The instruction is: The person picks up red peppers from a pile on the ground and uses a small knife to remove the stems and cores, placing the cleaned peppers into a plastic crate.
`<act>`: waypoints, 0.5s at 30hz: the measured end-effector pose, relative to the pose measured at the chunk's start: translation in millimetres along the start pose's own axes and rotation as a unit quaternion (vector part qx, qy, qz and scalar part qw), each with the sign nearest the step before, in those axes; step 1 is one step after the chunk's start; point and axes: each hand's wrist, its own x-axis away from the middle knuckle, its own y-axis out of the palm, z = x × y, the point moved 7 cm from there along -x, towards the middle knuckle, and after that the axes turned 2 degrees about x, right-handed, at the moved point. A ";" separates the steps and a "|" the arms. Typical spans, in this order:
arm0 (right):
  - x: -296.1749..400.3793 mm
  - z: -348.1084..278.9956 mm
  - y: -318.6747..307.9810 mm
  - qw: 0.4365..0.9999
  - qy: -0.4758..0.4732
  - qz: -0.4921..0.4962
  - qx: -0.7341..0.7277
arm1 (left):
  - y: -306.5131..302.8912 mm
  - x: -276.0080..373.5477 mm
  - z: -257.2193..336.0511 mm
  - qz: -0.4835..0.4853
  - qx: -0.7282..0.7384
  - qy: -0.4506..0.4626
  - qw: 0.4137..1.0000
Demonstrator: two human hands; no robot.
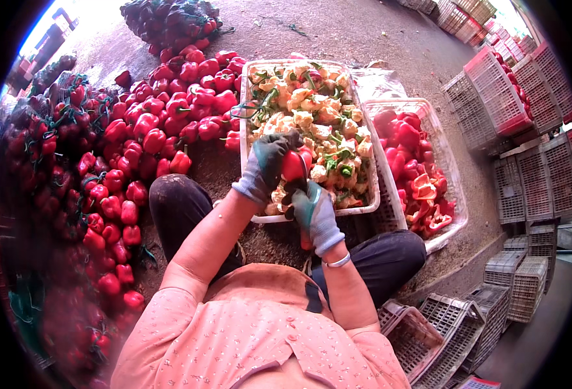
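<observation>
My left hand (pixel 272 163), in a grey glove with a dark coated palm, grips a red bell pepper (pixel 294 166). Close below it, my gloved right hand (pixel 315 211) is closed around what looks like a knife. The reddish handle end (pixel 306 240) sticks out under that fist, and a dark blade seems to lie against the pepper, partly hidden by the fingers. Both hands are over a white plastic crate (pixel 374 197) heaped with pale pepper cores (pixel 321 131) and green stems. To its right, another crate (pixel 454 146) holds red peppers (pixel 402 138), several of them cut open (pixel 424 187).
Loose red bell peppers (pixel 154 141) spread over the floor to the left. Net sacks of peppers (pixel 169 22) stand behind and along the left side. Stacked plastic crates (pixel 514 185) line the right, with more (pixel 446 326) at lower right. My knees (pixel 179 199) flank the core crate.
</observation>
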 end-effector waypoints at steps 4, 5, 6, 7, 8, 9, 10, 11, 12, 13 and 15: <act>-7.7 21.8 -4.9 0.999 0.012 0.018 0.027 | -6.2 -3.9 -22.9 0.041 0.055 -0.010 0.998; -8.2 23.1 -3.9 0.999 0.037 0.012 0.017 | -12.2 -8.6 -28.5 0.059 0.073 -0.014 0.995; -8.7 34.8 -2.1 0.996 0.065 -0.022 -0.049 | -12.1 -13.5 -32.6 0.071 0.095 -0.021 0.993; -10.0 51.6 1.5 0.987 0.091 -0.057 -0.116 | -9.5 -17.3 -26.3 0.056 0.091 0.003 0.994; -10.3 64.2 5.4 0.972 0.116 -0.091 -0.183 | -8.4 -20.6 -19.0 0.040 0.087 0.026 0.995; -11.0 59.1 3.6 0.975 0.123 -0.081 -0.168 | -7.5 -23.7 -12.2 0.029 0.085 0.051 0.995; -10.0 47.2 4.4 0.977 0.130 -0.074 -0.154 | -7.1 -25.9 -12.7 0.043 0.101 0.041 0.993; -9.5 41.9 4.8 0.978 0.136 -0.067 -0.140 | -8.1 -26.6 -10.6 0.051 0.117 0.042 0.991; -13.5 49.9 2.1 0.977 0.122 -0.054 -0.165 | -6.0 -28.0 -6.7 0.054 0.132 0.043 0.989; -19.5 54.1 -2.4 0.991 0.075 -0.043 -0.104 | -4.3 -30.6 -4.8 0.057 0.149 0.045 0.986; -31.3 65.9 -7.6 0.999 -0.019 -0.022 0.021 | -6.4 -32.9 -3.7 0.039 0.161 0.049 0.985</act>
